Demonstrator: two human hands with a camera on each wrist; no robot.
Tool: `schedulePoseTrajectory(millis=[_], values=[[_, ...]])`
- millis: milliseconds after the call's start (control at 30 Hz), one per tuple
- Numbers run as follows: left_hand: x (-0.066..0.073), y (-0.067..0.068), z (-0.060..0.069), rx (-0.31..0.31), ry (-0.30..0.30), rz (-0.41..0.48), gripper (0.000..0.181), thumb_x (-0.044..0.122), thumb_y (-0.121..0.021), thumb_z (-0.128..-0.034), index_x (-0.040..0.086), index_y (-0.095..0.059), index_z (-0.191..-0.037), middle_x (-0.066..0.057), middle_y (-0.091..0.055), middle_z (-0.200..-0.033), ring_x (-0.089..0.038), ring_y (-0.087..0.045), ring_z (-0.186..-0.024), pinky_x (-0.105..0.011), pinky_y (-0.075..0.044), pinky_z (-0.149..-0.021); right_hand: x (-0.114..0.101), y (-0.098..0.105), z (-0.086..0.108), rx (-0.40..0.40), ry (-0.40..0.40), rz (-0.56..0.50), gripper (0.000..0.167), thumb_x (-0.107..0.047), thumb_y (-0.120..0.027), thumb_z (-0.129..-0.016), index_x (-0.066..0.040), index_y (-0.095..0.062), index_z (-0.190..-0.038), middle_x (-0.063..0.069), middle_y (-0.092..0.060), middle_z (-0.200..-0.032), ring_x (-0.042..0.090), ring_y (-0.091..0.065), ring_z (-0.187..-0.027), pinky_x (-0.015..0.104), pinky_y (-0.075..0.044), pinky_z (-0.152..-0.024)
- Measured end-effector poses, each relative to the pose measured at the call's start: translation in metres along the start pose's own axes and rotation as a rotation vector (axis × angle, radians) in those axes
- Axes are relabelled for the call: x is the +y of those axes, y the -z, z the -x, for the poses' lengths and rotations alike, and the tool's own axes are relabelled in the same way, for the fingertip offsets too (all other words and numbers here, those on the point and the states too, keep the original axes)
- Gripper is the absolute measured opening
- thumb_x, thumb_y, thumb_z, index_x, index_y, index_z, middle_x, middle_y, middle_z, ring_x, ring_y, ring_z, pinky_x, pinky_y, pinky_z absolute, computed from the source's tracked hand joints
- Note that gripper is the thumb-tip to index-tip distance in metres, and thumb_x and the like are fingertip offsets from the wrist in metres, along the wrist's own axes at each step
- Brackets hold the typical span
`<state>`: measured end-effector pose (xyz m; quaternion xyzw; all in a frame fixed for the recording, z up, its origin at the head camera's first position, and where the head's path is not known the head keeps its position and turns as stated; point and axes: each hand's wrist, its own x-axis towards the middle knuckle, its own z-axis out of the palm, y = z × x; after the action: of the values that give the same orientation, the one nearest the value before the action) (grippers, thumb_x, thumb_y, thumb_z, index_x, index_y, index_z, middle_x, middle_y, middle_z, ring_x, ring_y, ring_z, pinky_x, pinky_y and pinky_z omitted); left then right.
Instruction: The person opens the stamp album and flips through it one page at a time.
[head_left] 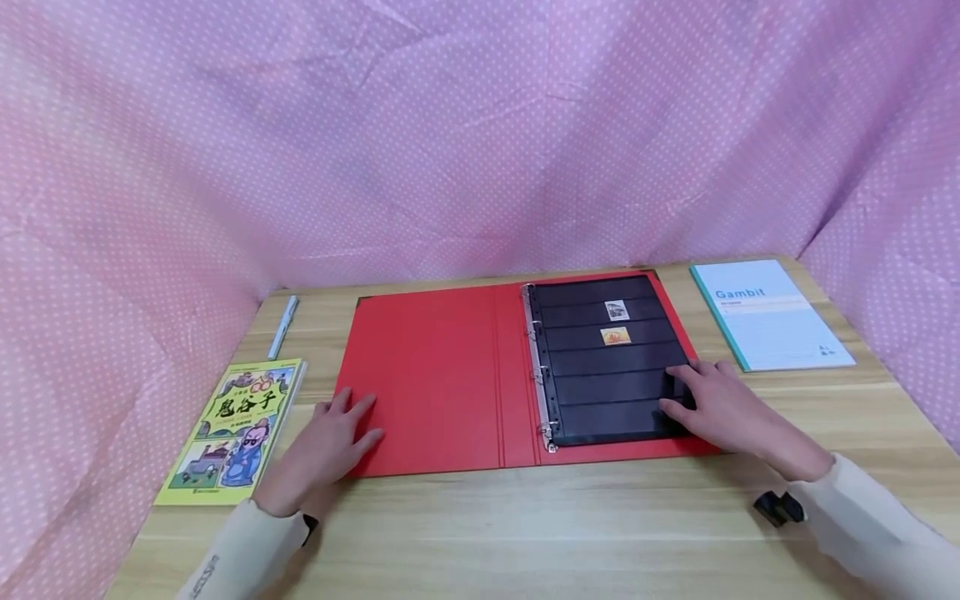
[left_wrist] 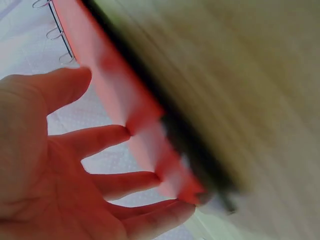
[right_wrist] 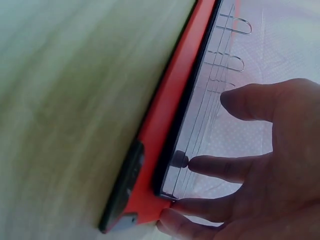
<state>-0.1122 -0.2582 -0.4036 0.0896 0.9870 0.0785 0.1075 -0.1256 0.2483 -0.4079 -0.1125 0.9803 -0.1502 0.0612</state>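
A red ring binder (head_left: pixel 427 383) lies spread flat on the table. Its right half carries a black stamp page (head_left: pixel 600 387) with horizontal strips, held by metal rings (head_left: pixel 537 373). Two stamps sit in the page's upper strips: a grey one (head_left: pixel 617 310) and, just below, an orange-yellow one (head_left: pixel 616 336). My left hand (head_left: pixel 333 442) rests its spread fingertips on the lower left of the red cover, as the left wrist view also shows. At the page's lower right edge, my right hand (head_left: pixel 723 408) touches the page and binder with its fingers apart. Neither hand grips anything.
Left of the binder lies a yellow comic-style book (head_left: pixel 232 433), with a light blue pen (head_left: pixel 282 327) behind it. A pale blue notebook (head_left: pixel 772 312) lies at the right. Pink dotted cloth (head_left: pixel 450 150) hangs behind the wooden table (head_left: pixel 525 533).
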Motion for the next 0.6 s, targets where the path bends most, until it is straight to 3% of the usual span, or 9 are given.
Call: schedulePoseTrajectory(millis=[233, 400, 600], values=[[0.005, 0.0, -0.004, -0.063, -0.004, -0.085, 0.081, 0.045, -0.071, -0.0806, 0.003, -0.04, -0.143, -0.035, -0.03, -0.139, -0.056, -0.034, -0.118, -0.055, -0.05, -0.08, -0.004, 0.002, -0.001, -0.007, -0.006, 0.003, 0.057, -0.036, -0.065, -0.087, 0.005, -0.054, -0.125, 0.035, -0.047, -0.122, 0.045, -0.041, -0.099, 0.056, -0.043, -0.079], [0.011, 0.0, -0.004, -0.093, 0.017, -0.109, 0.084, 0.047, -0.069, -0.0818, 0.001, -0.036, -0.144, -0.037, -0.026, -0.141, -0.059, -0.031, -0.119, -0.056, -0.048, -0.083, -0.005, 0.002, 0.0, 0.0, -0.006, -0.002, 0.059, -0.037, -0.064, -0.087, 0.006, -0.054, -0.125, 0.036, -0.045, -0.125, 0.049, -0.041, -0.102, 0.06, -0.042, -0.083], [0.018, 0.002, -0.008, -0.089, 0.022, -0.132, 0.085, 0.044, -0.073, -0.0799, 0.0, -0.036, -0.143, -0.038, -0.031, -0.136, -0.056, -0.038, -0.113, -0.053, -0.051, -0.078, -0.004, 0.0, 0.004, -0.003, 0.001, -0.018, 0.061, -0.039, -0.065, -0.087, 0.005, -0.053, -0.127, 0.037, -0.041, -0.129, 0.05, -0.038, -0.107, 0.061, -0.041, -0.085]])
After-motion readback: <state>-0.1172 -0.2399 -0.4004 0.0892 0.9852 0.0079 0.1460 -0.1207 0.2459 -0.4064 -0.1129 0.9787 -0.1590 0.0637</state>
